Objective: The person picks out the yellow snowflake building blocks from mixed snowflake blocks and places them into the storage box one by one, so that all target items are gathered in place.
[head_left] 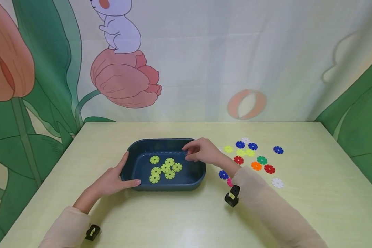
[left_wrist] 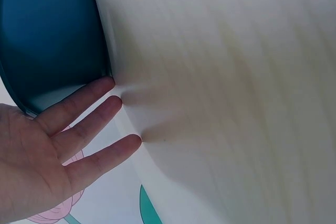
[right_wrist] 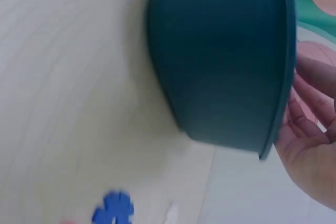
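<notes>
A dark blue rectangular tray stands on the table, with several yellow-green notched discs lying in it. At its left end my left hand has its thumb over the front rim and its fingers along the outer side. In the left wrist view the left fingers are straight and spread, tips down at the table beside the tray. My right hand hovers over the tray's right end, fingers bent, thumb and forefinger apart with nothing visible between them. The tray wall hides its fingertips in the right wrist view.
Right of the tray lie several loose notched discs, among them blue, green, orange, red, white and yellow. A pink disc is partly under the right sleeve. A printed curtain hangs behind the table.
</notes>
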`<move>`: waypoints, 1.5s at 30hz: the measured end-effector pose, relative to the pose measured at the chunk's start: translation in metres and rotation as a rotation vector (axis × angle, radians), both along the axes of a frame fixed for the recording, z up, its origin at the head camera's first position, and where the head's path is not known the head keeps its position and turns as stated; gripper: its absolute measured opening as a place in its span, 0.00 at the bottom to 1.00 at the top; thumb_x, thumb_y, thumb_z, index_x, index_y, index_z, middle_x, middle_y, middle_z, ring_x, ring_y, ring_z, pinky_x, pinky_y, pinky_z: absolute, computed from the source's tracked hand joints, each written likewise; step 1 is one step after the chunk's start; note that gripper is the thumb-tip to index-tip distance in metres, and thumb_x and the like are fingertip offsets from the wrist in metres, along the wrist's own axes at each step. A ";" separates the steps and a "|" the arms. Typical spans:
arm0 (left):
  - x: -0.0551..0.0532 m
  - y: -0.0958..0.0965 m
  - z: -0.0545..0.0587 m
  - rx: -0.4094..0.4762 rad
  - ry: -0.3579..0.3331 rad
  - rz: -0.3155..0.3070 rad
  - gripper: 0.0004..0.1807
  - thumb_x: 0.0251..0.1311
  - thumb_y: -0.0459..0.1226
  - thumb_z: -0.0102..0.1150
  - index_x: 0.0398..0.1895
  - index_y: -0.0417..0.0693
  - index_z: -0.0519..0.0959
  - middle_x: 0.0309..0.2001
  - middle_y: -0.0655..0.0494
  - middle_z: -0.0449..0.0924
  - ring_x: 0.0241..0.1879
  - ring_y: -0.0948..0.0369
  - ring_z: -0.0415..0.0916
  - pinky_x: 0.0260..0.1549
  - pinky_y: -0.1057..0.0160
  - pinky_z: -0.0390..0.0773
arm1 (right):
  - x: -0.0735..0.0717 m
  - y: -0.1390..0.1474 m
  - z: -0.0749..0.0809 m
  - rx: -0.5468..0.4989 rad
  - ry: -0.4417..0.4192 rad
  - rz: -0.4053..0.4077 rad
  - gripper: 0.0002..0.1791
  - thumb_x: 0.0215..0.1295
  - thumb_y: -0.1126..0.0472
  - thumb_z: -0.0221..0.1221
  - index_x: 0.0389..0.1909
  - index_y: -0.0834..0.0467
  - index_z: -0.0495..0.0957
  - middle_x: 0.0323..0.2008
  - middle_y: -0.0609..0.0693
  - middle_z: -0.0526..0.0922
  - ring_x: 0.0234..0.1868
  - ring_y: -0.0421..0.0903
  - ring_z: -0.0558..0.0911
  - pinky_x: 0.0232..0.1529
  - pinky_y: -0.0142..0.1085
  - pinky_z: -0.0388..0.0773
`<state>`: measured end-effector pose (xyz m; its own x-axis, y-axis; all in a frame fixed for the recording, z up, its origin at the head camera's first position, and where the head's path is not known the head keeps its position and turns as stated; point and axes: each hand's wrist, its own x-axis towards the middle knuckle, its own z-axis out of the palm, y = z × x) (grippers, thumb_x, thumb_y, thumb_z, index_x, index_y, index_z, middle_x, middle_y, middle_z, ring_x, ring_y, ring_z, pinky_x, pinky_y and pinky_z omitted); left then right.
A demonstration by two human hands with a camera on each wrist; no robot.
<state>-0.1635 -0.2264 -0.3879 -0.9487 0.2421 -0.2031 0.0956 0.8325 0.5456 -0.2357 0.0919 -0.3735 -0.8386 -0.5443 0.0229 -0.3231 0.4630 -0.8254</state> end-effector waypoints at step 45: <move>-0.001 -0.004 -0.002 -0.007 0.040 -0.026 0.61 0.47 0.60 0.60 0.71 0.46 0.31 0.59 0.22 0.56 0.55 0.36 0.64 0.44 0.45 0.70 | -0.052 0.145 -0.042 0.388 -0.001 -0.147 0.30 0.50 0.53 0.67 0.55 0.59 0.74 0.43 0.59 0.71 0.45 0.55 0.68 0.45 0.47 0.69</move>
